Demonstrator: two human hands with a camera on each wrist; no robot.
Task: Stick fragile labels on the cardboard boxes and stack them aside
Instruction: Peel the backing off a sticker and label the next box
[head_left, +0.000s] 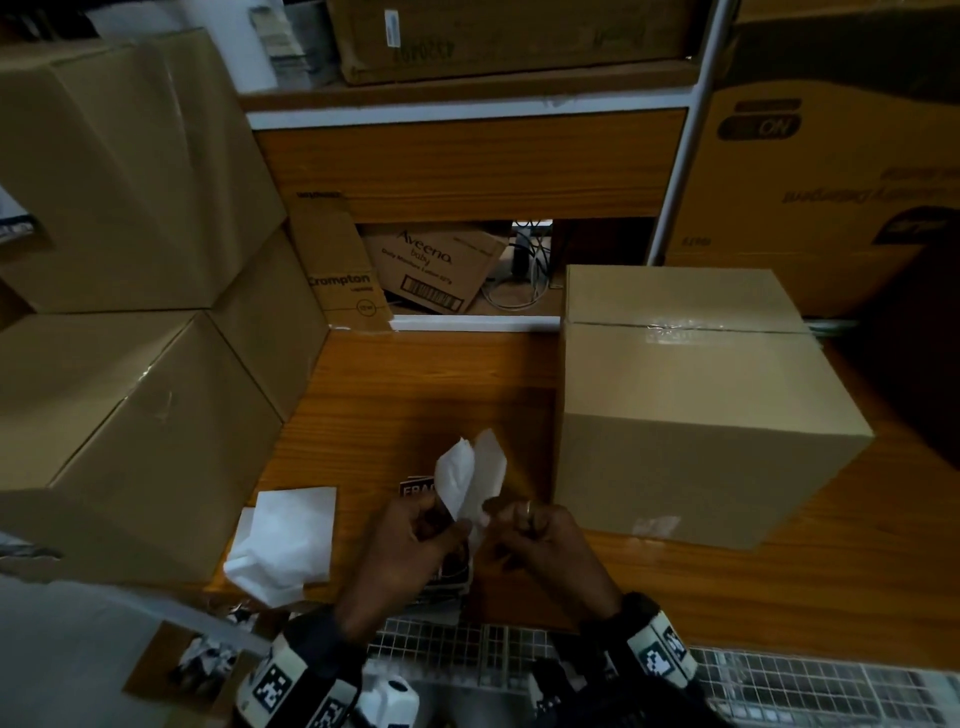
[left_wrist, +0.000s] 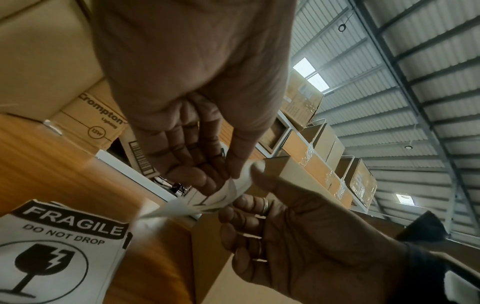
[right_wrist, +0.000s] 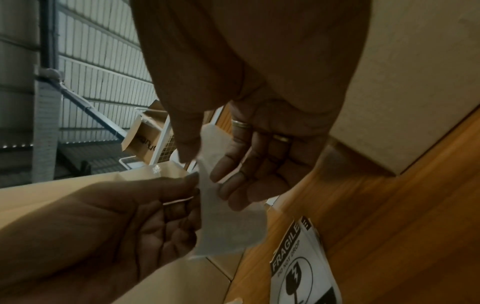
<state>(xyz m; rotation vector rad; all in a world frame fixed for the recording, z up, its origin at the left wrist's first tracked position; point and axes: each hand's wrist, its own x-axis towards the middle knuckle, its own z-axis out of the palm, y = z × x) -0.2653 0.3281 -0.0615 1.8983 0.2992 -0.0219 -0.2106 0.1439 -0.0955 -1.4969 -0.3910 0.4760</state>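
Label stack (left_wrist: 52, 253): "FRAGILE DO NOT DROP"; cartons: "Crompton" (head_left: 340, 283) (13W), "Aveeno baby" (head_left: 431, 260).

A wood-grain desk (head_left: 415, 395) is seen beneath the hands; a corrugated metal roof (left_wrist: 389, 82) is lit by skylights overhead.

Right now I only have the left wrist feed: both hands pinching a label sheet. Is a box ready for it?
Observer: Yes. In the head view, a sealed cardboard box stands on the table beside the right hand, right of the label sheet. No fragile label shows on its top or front.
Operator: Any loose paper nearby?
Observer: White sheets lie on the table, left of the left hand.
Operator: Where's the stack?
Observer: Plain boxes sit two high at the table's left side.
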